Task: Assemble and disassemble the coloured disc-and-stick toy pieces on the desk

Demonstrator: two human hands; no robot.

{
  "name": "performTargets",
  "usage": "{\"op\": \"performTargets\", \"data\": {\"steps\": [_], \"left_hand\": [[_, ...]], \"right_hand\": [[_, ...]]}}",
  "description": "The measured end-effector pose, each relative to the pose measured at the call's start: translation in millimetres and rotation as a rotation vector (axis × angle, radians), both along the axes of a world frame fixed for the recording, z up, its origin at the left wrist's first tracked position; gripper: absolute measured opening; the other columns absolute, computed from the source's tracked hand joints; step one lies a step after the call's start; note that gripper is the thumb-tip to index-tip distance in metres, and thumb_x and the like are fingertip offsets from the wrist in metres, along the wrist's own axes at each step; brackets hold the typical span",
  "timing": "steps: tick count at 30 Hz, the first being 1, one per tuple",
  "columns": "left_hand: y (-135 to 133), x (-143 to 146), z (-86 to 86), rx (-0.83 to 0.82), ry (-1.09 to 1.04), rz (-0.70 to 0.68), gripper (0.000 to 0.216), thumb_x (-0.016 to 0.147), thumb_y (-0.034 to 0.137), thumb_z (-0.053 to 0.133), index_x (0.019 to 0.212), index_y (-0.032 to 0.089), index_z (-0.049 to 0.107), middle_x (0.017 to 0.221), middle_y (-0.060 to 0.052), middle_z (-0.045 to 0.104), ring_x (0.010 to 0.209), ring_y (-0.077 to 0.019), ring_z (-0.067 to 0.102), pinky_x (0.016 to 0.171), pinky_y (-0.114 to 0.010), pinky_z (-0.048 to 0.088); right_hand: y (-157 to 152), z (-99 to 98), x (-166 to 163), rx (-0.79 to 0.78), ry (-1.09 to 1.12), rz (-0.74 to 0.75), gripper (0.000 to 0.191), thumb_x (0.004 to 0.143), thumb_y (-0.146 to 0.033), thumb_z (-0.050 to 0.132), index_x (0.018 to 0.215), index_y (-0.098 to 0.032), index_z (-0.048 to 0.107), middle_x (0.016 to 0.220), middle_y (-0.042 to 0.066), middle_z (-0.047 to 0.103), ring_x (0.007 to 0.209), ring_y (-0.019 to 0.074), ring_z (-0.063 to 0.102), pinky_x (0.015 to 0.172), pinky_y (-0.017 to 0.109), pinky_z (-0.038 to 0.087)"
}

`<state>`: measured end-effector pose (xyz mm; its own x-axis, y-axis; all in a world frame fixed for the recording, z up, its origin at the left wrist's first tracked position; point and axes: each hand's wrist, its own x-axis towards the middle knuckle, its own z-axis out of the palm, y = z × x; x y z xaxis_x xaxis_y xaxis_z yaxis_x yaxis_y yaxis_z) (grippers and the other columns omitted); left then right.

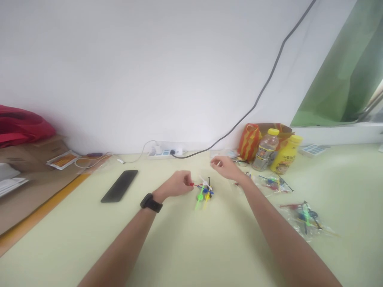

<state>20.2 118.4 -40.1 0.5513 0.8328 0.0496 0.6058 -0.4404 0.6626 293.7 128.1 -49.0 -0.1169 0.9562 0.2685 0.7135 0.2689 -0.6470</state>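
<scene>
A small model of coloured plastic sticks (204,192), with blue, yellow, green, white and black parts, sits on the pale table (185,247). My left hand (177,185), with a black watch at the wrist, is closed in a pinch on a thin red stick that joins the model from the left. My right hand (225,166) hovers just behind and right of the model, fingers curled, pinching a small white piece.
A black phone (119,185) lies at left. A white power strip (165,151) with a dark cable sits by the wall. Two yellow-capped bottles (277,154) and an orange bag stand at right. Clear bags of loose sticks (305,217) lie beside my right arm.
</scene>
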Motion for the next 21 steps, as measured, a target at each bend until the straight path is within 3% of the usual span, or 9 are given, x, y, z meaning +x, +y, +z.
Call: {"op": "performTargets", "data": {"steps": [7, 12, 14, 18, 21], "left_hand": [[14, -27, 15.6, -0.054, -0.033, 0.018, 0.028, 0.073, 0.034, 0.077, 0.072, 0.020, 0.053, 0.079, -0.002, 0.071, 0.071, -0.0195, 0.068, 0.058, -0.027, 0.047], [16, -34, 20.4, -0.155, -0.195, 0.023, 0.035, 0.077, 0.040, 0.081, 0.092, 0.021, 0.056, 0.080, -0.001, 0.071, 0.073, -0.0197, 0.070, 0.061, -0.028, 0.049], [14, -31, 21.6, -0.207, -0.231, 0.018, 0.037, 0.079, 0.043, 0.080, 0.100, 0.021, 0.059, 0.086, -0.004, 0.074, 0.077, -0.0211, 0.071, 0.068, -0.032, 0.053], [11, -25, 24.9, -0.256, -0.283, -0.009, 0.034, 0.082, 0.046, 0.078, 0.100, 0.019, 0.069, 0.103, -0.009, 0.076, 0.096, -0.0251, 0.072, 0.083, -0.037, 0.055], [9, -23, 28.5, -0.238, -0.335, -0.004, 0.036, 0.086, 0.049, 0.075, 0.105, 0.020, 0.074, 0.102, -0.008, 0.076, 0.096, -0.0244, 0.072, 0.085, -0.037, 0.055]], "right_hand": [[-25, -6.8, -44, -0.188, -0.171, 0.340, 0.025, 0.088, -0.028, 0.069, 0.110, -0.018, 0.075, 0.111, 0.011, 0.069, 0.089, 0.0204, 0.067, 0.079, 0.029, 0.050], [-31, 8.4, -44, -0.387, -0.208, 0.626, 0.019, 0.087, -0.031, 0.071, 0.102, -0.022, 0.077, 0.094, 0.003, 0.073, 0.080, 0.0173, 0.067, 0.068, 0.024, 0.049], [-31, 14.5, -42, -0.434, -0.145, 0.702, 0.022, 0.089, -0.034, 0.069, 0.106, -0.022, 0.076, 0.097, 0.003, 0.075, 0.083, 0.0180, 0.068, 0.071, 0.025, 0.051], [-31, 16.4, -47, -0.265, 0.125, 0.429, 0.026, 0.095, -0.035, 0.063, 0.117, -0.022, 0.069, 0.114, 0.008, 0.073, 0.096, 0.0200, 0.069, 0.084, 0.032, 0.054], [-32, 15.4, -59, -0.328, 0.403, 0.363, 0.034, 0.099, -0.042, 0.060, 0.127, -0.024, 0.062, 0.112, 0.008, 0.072, 0.091, 0.0185, 0.071, 0.084, 0.034, 0.057]]}}
